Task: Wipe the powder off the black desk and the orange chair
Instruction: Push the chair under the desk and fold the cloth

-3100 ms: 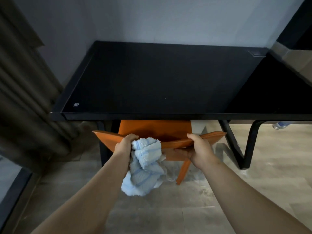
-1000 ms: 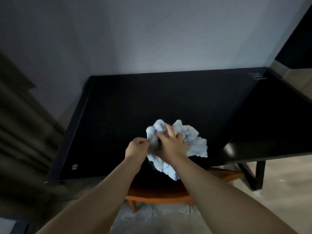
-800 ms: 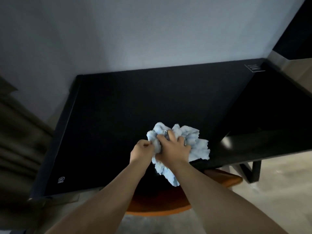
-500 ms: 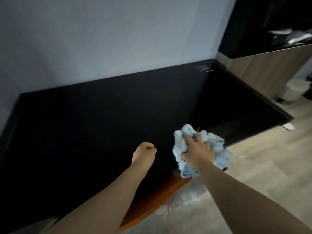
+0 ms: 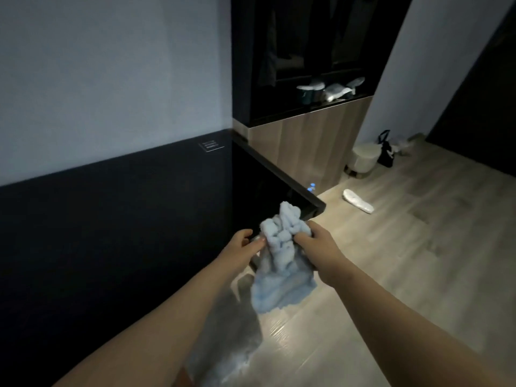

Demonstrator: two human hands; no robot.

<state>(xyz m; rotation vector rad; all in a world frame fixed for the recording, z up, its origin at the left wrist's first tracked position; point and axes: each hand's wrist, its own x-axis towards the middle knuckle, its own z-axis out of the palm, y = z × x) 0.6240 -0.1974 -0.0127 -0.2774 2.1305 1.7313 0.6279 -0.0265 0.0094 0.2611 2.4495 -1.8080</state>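
A bunched light-blue cloth hangs in the air just off the desk's front right corner. My right hand grips its right side. My left hand pinches its left edge with the fingertips. The black desk fills the left half of the view, dark and bare, with a small white label at its far right corner. The orange chair is out of view, apart from perhaps a sliver by my left forearm at the bottom edge.
A dark wardrobe with a wood-panelled base stands past the desk's right end. On the wooden floor lie a white slipper, a pale bin, a black bag and a small bottle.
The view has swung right, away from the desk's middle toward the room. The cloth has left the desk top and my left hand, a free fist half a second ago, has taken hold of it.
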